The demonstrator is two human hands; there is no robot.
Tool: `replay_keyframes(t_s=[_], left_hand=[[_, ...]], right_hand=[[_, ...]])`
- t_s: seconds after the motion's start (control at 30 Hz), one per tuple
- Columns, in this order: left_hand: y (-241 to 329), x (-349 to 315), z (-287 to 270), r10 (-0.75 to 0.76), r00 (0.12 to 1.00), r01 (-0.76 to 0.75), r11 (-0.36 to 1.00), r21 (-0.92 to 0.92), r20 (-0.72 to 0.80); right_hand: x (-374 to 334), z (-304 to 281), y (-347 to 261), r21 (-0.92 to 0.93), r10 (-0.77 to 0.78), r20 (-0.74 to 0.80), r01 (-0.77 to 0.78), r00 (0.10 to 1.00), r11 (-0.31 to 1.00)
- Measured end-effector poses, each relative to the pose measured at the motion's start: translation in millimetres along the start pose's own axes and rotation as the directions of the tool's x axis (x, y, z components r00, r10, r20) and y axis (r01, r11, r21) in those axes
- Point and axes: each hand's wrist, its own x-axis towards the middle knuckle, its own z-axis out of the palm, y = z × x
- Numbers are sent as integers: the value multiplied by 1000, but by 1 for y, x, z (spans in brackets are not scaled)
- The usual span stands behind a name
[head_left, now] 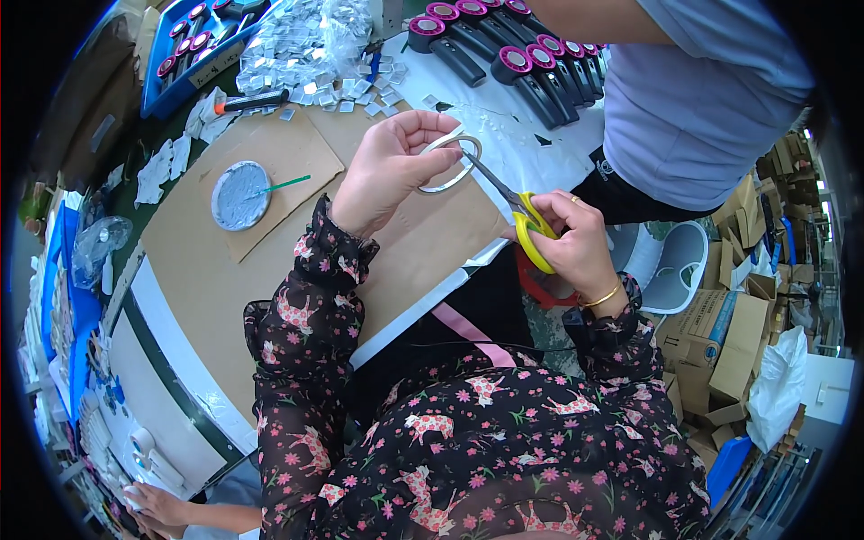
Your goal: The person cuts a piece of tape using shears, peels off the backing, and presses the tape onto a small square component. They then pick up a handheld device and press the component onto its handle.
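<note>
My left hand pinches a narrow roll of whitish tape, held upright above the cardboard-covered table. In my right hand is a pair of scissors with yellow handles and dark metal blades. The blades point up and to the left, and their tips meet the tape roll near my left fingertips. Whether the tips touch a loose tape end is too small to tell. Left of my hands, a round dish of grey paste sits on a cardboard piece, with a thin green stick lying across its edge.
Small clear square pieces are heaped at the back beside an orange-and-black cutter. Black handheld devices with pink rings lie at the far right, others in a blue bin. A co-worker stands close on the right; cardboard boxes are stacked beyond.
</note>
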Motion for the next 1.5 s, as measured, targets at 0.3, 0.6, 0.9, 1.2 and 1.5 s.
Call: replay_keyframes(t_s=[0.3,0.6,0.9,1.2,1.5], left_hand=[[0,0,0,0,999,0,1000,4,32],[-2,-1,0,15,999,-16,1000,23,44],[-1,-1,1,-11,999,9,999,51,31],[2,3,-11,81,990,-79,997,26,-113],[2,1,-9,115,985,-113,993,20,-130]], right_hand=[[0,1,-3,30,31,4,-31,1000,999],[-1,-1,-2,81,67,36,-69,997,994],[-1,-1,7,42,0,7,-1,1000,999],[0,12,20,-12,37,-29,-37,999,999],[21,32,10,-268,-128,194,178,973,947]])
